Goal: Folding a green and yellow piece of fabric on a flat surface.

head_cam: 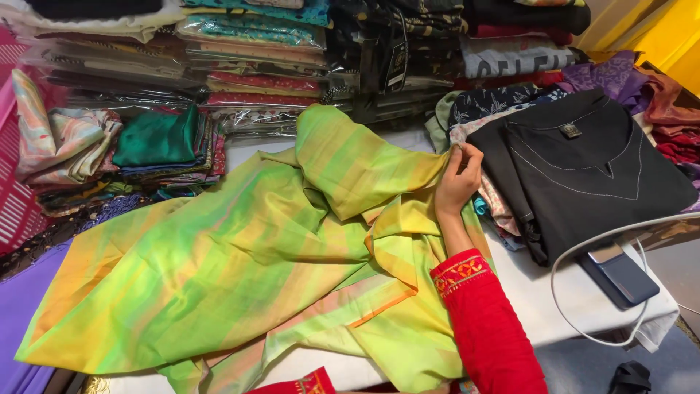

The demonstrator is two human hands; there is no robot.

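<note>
The right hand (458,179) pinches the far edge of a green-and-yellow cloth (240,270), thumb and fingers closed on a fold of it near the middle of the table (543,310), with the red embroidered sleeve (485,321) running back toward the camera. Of the left hand only a scrap of red cuff (306,382) shows at the bottom edge, so whether it is open or closed on anything cannot be told. The step in hand looks like spreading or straightening the cloth by its edge; a clean pull would call for the pinched edge to be drawn taut and for the bunched folds below the wrist to be freed, since they lie doubled over one another. The cloth is thin and glossy, striped in soft bands of lime, yellow and orange-pink, and it covers most of the table from the lower left to the centre, creased and rumpled rather than flat. Just beside the right hand, to the right, lies a folded black garment (583,171) on a pile of printed fabrics, with a dark phone (620,276) and a white cable (583,252) near it. Behind stand stacks of packaged fabrics (248,58) and a folded green piece (157,138).
</note>
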